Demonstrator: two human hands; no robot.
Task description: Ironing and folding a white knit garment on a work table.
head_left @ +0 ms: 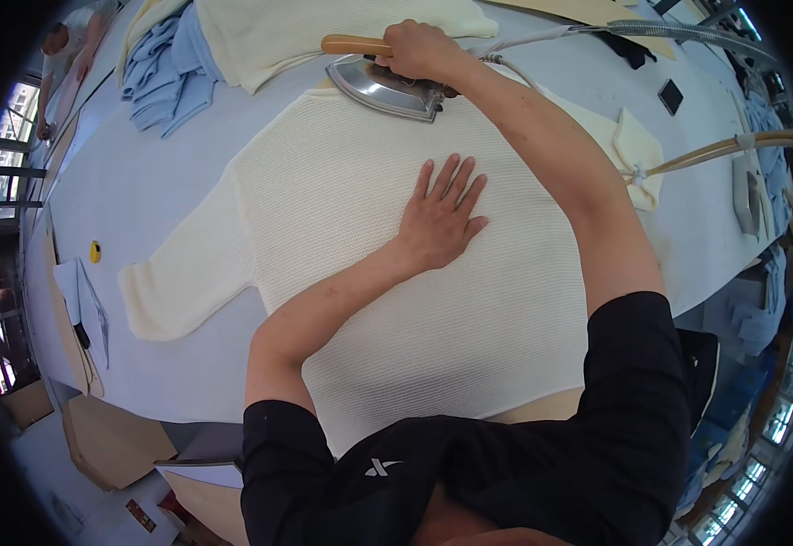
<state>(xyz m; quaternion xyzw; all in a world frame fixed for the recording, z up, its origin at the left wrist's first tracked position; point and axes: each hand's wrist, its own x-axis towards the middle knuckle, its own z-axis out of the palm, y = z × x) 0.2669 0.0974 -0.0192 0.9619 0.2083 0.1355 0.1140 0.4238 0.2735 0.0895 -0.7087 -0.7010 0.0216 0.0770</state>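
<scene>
A cream knitted sweater lies spread flat on the table, one sleeve reaching out to the left. My left hand rests flat on its middle, fingers spread and pointing away from me. At the sweater's far edge, near the neckline, my right hand is wrapped round the handle of a steam iron. The iron has a metal body and a light wooden grip that sticks out to the left. A hose and cord run from it to the right. My right forearm covers part of the far right shoulder.
Folded cream knitwear and a heap of light blue garments lie at the far left. On the right are a dark phone and a bound hose. A yellow tape measure sits at the left. Another person stands at the far left.
</scene>
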